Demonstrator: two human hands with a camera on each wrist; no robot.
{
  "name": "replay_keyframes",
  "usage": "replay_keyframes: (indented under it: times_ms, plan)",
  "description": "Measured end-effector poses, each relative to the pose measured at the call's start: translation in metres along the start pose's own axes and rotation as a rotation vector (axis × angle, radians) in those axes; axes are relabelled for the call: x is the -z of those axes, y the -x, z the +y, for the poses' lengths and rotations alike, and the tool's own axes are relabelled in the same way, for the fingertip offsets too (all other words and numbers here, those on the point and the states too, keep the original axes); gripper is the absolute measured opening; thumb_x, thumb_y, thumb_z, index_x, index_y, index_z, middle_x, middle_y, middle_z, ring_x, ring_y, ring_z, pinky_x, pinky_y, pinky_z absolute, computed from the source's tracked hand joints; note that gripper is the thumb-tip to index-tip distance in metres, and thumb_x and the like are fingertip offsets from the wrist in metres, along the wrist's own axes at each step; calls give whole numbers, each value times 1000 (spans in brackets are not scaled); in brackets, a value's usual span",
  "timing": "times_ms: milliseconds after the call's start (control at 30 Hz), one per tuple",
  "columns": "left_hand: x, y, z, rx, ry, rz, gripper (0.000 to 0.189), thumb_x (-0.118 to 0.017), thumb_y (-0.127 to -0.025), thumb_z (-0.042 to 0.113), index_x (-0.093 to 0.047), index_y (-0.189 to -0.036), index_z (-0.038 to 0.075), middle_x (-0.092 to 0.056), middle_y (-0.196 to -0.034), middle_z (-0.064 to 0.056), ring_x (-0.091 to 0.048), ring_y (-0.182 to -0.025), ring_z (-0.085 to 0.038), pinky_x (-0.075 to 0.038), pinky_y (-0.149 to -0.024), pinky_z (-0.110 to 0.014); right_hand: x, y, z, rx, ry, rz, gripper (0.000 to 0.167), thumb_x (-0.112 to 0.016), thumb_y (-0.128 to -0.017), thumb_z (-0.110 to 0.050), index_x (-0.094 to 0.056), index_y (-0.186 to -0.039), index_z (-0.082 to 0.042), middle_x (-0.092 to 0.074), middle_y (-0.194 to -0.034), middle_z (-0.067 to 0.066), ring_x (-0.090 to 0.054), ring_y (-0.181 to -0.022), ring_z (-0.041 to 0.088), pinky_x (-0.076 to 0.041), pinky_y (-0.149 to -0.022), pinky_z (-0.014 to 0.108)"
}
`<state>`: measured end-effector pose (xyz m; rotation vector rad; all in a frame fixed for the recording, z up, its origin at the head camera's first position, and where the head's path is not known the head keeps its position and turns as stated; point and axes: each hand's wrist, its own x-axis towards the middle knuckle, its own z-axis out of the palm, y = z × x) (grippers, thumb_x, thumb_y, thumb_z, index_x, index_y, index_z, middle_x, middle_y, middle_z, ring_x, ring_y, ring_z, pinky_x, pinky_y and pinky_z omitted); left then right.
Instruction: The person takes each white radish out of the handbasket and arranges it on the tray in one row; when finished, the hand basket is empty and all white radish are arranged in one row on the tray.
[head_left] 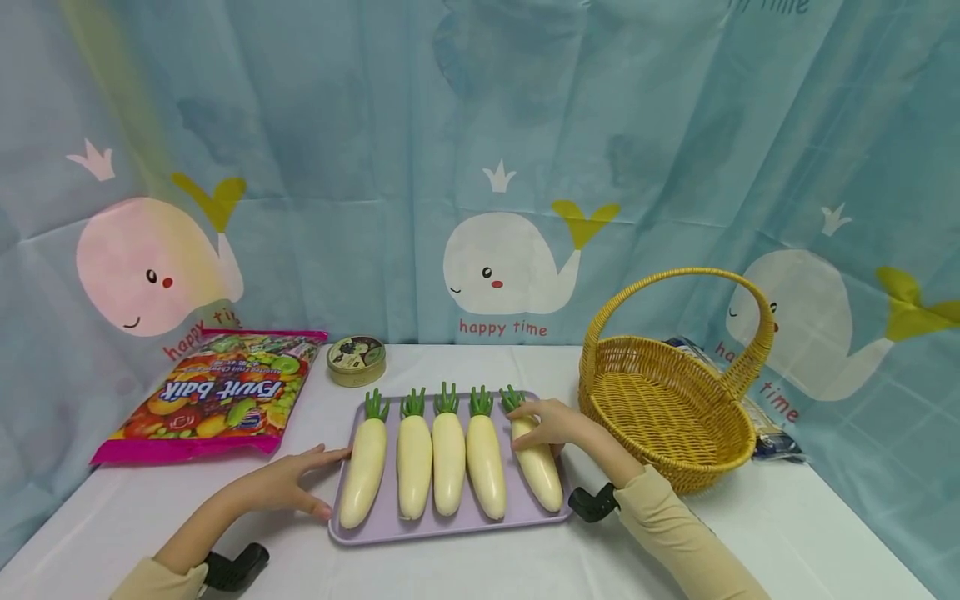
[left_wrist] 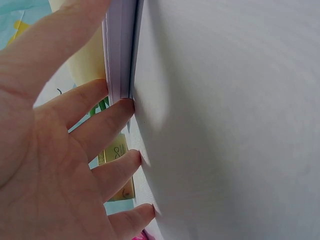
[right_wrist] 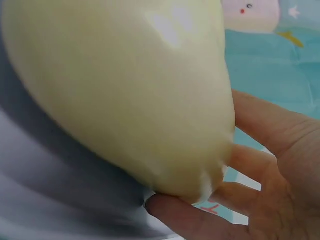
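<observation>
Five white radishes with green tops lie side by side on a lilac tray (head_left: 420, 528). My right hand (head_left: 558, 423) grips the rightmost radish (head_left: 542, 475) near its leafy end. In the right wrist view this radish (right_wrist: 130, 95) fills much of the picture, with the fingers curled against its side and end. My left hand (head_left: 283, 483) is at the tray's left edge, its fingers spread. The left wrist view has fingertips (left_wrist: 122, 106) right at the tray's rim (left_wrist: 120, 50). The leftmost radish (head_left: 363, 475) lies just inside that edge.
A yellow wicker basket (head_left: 667, 417) with a tall handle stands right of the tray, with a dark packet (head_left: 776, 437) partly hidden behind it. Back left are a fruit candy bag (head_left: 225, 392) and a round tin (head_left: 356, 361). A whale-print curtain (head_left: 375, 167) hangs behind the table.
</observation>
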<state>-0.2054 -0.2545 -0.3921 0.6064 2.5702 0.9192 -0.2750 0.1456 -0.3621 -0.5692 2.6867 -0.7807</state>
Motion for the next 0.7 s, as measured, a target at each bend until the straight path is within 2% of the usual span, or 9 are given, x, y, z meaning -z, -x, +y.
replay_keyframes:
  times_ms: [233, 333, 533, 633, 700]
  plan:
    - [1, 0, -3, -16, 2, 1, 79, -74, -70, 31, -39, -132, -2, -25, -130, -40, -16, -117, -59, -19, -84, -70, 1, -2, 1, -4, -13, 2, 51, -73, -74, -25, -57, -121, -11, -40, -134, 16, -60, -63, 18, -50, -44, 31]
    - [0, -1, -4, -25, 9, -4, 78, -74, -70, 31, -39, -132, -3, -26, -130, -39, -16, -117, -59, -19, -85, -70, 0, -2, 1, -6, -13, -5, 51, -74, -74, -24, -57, -121, -11, -38, -135, 17, -60, -62, 16, -50, -43, 30]
    - [-1, -2, -3, -45, 11, -1, 78, -74, -71, 30, -39, -132, -3, -26, -130, -40, -16, -117, -59, -20, -85, -70, 5, -2, 4, -8, -15, -24, 53, -69, -80, -26, -52, -127, -11, -34, -137, 20, -58, -48, 18, -50, -44, 33]
    - [0, -2, -2, -63, 13, -7, 78, -73, -71, 30, -38, -132, -4, -26, -130, -40, -17, -117, -59, -20, -86, -69, 9, -1, 7, -17, -69, -20, 53, -65, -82, -26, -48, -130, -11, -31, -138, 20, -58, -50, 20, -51, -47, 36]
    - [2, -2, -1, -60, -7, -10, 76, -73, -72, 31, -40, -131, -3, -30, -130, -38, -20, -117, -57, -22, -86, -68, 13, 1, 9, -6, -89, -6, 54, -65, -83, -28, -47, -131, -11, -37, -134, 22, -58, -55, 20, -51, -47, 37]
